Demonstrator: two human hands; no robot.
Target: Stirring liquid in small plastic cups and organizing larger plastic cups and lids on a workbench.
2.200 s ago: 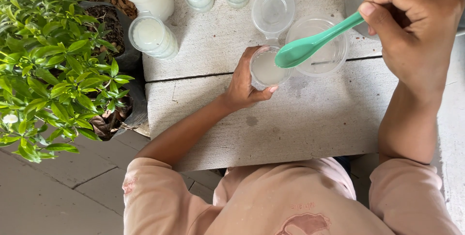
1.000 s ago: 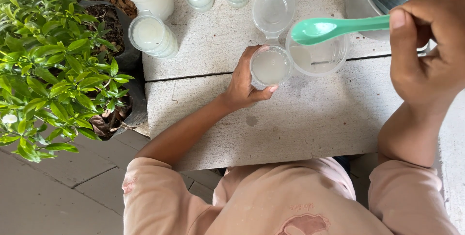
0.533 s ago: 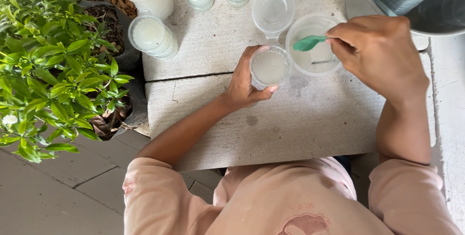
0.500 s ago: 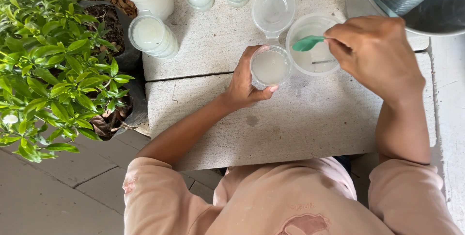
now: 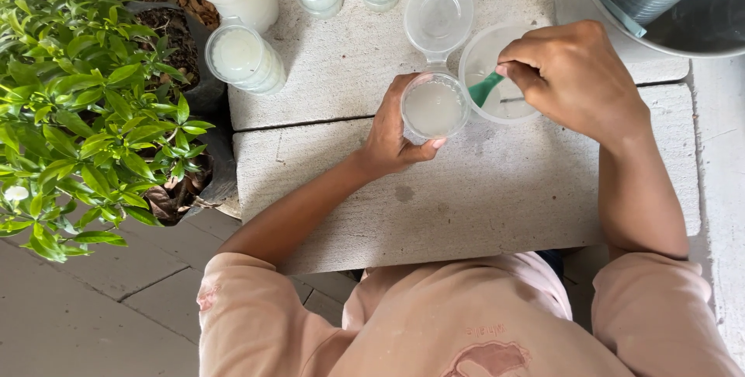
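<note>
Green plastic spoon (image 5: 484, 88) pinched in the right hand (image 5: 574, 78), fingers closed on its handle, bowl dipped into the wide clear bowl (image 5: 497, 74) of whitish liquid. Left hand (image 5: 392, 132) wrapped around the small clear cup (image 5: 434, 107), which sits on the grey concrete slab (image 5: 466, 191) touching the bowl, hinged lid (image 5: 439, 13) open behind it. Judgement: lift the spoon level, keep the cup pressed steady and close to the bowl, tip slowly over its centre. Right wrist bent down, forearm coming in from the right; left forearm angled up from lower left.
</note>
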